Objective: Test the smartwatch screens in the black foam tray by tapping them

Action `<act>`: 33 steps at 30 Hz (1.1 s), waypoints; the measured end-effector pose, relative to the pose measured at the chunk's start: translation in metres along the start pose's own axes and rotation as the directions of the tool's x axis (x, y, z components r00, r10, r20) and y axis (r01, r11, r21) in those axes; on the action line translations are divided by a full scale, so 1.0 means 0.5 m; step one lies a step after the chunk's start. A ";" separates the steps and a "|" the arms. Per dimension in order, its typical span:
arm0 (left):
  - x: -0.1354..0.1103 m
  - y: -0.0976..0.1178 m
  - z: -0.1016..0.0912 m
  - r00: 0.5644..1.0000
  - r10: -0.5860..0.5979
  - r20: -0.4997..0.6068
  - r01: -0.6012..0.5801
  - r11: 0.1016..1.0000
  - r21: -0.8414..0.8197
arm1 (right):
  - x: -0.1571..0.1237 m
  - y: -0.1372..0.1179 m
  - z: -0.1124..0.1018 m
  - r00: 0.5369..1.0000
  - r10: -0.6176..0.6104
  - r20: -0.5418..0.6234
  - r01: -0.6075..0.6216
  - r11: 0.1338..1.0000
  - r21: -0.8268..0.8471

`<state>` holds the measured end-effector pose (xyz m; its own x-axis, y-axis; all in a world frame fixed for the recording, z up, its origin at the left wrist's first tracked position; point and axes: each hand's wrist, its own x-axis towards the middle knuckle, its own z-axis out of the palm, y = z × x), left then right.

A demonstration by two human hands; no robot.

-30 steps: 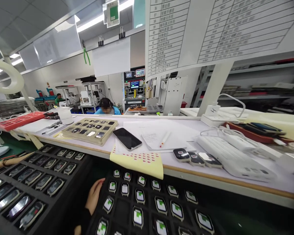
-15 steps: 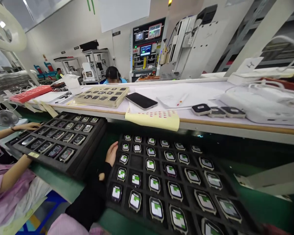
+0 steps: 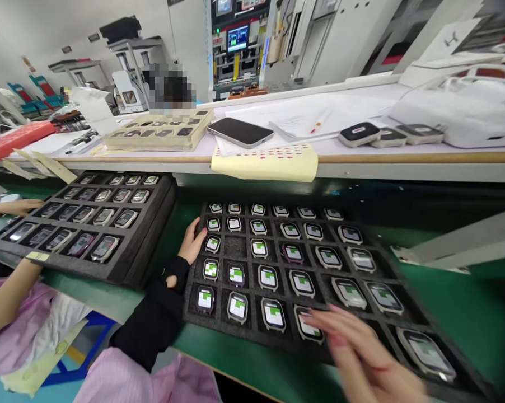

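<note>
A black foam tray (image 3: 246, 294) lies on the green bench, its pockets holding several smartwatches with lit screens showing white and green blocks. My left hand (image 3: 192, 240) grips the tray's left edge, thumb on the rim and other fingers partly hidden. Over the near side of the tray, my right hand (image 3: 364, 347) has its fingers stretched out and slightly blurred. Its fingertips are over a smartwatch (image 3: 307, 324) in the front row; whether they touch it I cannot tell. Nothing is held in that hand.
At left, another person's hands (image 3: 15, 208) are at a second stack of foam trays (image 3: 147, 232) with watches. A shelf (image 3: 361, 162) above the bench bears a phone (image 3: 241, 132), a beige tray (image 3: 193, 134), papers and small black-topped devices (image 3: 359, 134). A metal bracket (image 3: 445, 246) stands right.
My right hand has come in from the lower right and is now over the tray's front row. My left hand stays at the tray's left edge. The camera view has tilted down.
</note>
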<state>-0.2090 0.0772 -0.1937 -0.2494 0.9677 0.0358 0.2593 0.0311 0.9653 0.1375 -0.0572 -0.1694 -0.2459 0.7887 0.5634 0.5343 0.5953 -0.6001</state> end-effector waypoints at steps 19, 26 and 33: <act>-0.237 0.009 -0.117 0.904 0.022 0.428 -0.063 0.995 0.082 | 0.055 -0.092 0.146 0.928 -0.242 0.285 0.237 0.970 0.054; -0.249 0.002 -0.104 0.901 0.085 0.425 -0.166 0.974 0.157 | 0.045 -0.081 0.152 0.965 -0.194 0.175 0.170 0.975 0.143; -0.247 -0.003 -0.110 0.898 0.099 0.428 -0.149 0.985 0.086 | 0.049 -0.078 0.120 0.986 -0.138 0.089 0.111 0.958 0.263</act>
<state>-0.2299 -0.0559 -0.1855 0.2013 0.9794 0.0166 0.3729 -0.0922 0.9233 0.0621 -0.0520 -0.1663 -0.3881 0.7093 0.5884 0.2721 0.6982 -0.6622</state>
